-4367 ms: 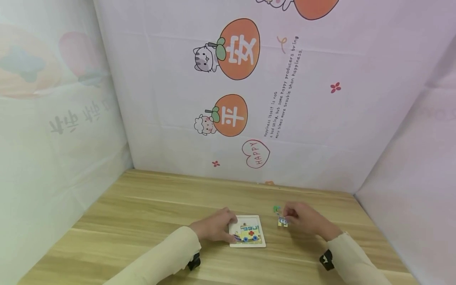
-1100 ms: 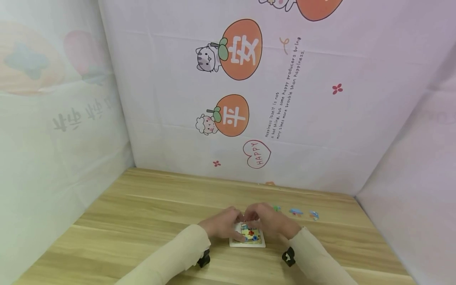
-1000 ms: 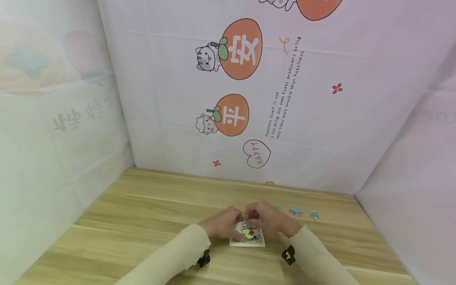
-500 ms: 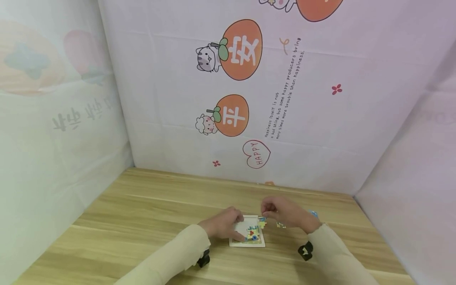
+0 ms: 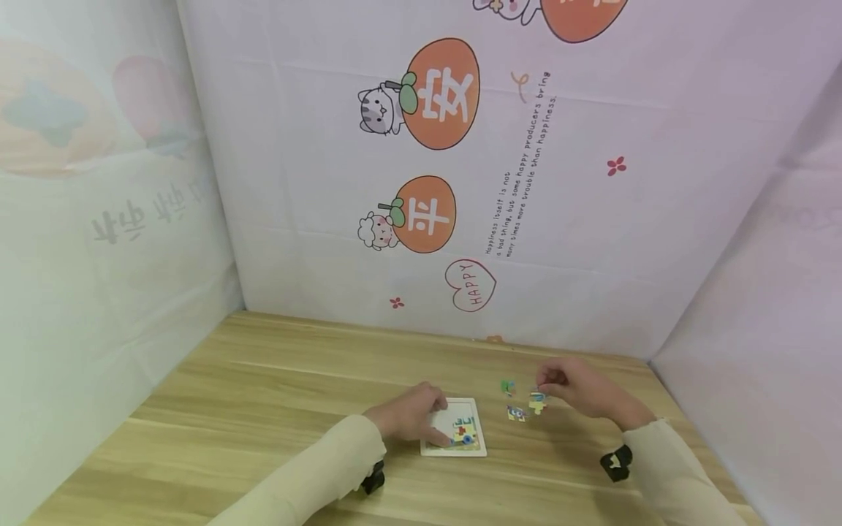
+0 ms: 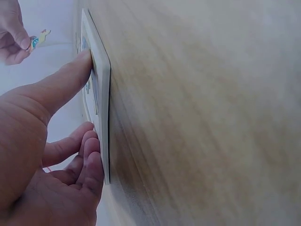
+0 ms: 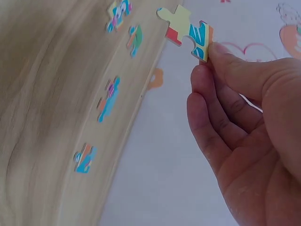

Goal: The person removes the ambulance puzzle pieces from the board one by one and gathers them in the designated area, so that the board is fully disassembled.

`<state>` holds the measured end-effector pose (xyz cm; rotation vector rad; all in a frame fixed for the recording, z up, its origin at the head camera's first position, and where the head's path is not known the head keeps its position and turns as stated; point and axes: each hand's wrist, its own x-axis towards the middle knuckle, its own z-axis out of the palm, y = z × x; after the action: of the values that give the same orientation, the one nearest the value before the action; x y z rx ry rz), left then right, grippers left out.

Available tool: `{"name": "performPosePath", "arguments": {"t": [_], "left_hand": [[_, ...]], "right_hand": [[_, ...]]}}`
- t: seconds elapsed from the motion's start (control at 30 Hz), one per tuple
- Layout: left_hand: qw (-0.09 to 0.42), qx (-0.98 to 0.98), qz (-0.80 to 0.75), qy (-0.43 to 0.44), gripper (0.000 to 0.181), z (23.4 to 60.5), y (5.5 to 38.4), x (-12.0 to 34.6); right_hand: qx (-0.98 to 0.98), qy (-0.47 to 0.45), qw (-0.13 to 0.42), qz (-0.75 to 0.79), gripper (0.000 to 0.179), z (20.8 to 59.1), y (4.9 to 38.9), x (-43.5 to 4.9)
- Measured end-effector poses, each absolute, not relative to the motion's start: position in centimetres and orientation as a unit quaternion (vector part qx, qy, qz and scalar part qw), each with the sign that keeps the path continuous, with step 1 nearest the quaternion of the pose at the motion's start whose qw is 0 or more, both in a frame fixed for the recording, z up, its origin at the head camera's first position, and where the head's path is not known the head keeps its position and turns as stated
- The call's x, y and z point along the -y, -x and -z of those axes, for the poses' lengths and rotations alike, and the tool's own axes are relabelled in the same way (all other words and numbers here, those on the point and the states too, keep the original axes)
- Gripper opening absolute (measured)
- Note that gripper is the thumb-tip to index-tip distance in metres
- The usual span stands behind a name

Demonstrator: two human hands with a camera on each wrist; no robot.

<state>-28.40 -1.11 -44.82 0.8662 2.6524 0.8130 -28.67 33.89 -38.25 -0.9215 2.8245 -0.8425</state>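
Observation:
My left hand (image 5: 409,416) holds the white-framed puzzle tray (image 5: 482,438) at its left side. The thumb presses near the front corner, and curled fingers (image 6: 94,165) touch the rim. Joined pieces with a blue wheel and red cross (image 5: 463,432) lie in the tray's front right part; white backing shows elsewhere. To the right, my right hand (image 5: 585,391) pinches a jigsaw puzzle piece (image 7: 178,21) between thumb and fingers, raised above the table. It is pale yellow with a red corner and blue window stripes. In the left wrist view, the right hand and piece appear far off.
Loose puzzle pieces lie right of the tray: a green one (image 5: 508,387) and one with round blue-white shapes (image 5: 516,413). Two blue-and-orange pieces (image 7: 109,100) lie farther along in the right wrist view. A printed cloth wall (image 5: 368,292) stands behind the wooden table (image 5: 316,365).
My right hand has lifted the yellow piece from the tray and carried it right, over the loose pieces. More white backing shows in the tray. The left hand has stayed at the tray.

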Motion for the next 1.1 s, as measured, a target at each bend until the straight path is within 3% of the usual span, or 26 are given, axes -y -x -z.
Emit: {"name": "performPosePath", "arguments": {"t": [0.53,1.1], "left_hand": [[0.115,-0.908,-0.274,-0.296,0.065,45.4,28.8,1.0],[0.115,-0.91,-0.273,-0.292,0.064,45.3,28.8,1.0]], "right_hand": [[-0.919,0.265,0.023,0.291,0.006,41.6,30.3,-37.4],[-0.932,0.23,0.035,0.278,0.006,44.1,31.0,-36.9]]}}
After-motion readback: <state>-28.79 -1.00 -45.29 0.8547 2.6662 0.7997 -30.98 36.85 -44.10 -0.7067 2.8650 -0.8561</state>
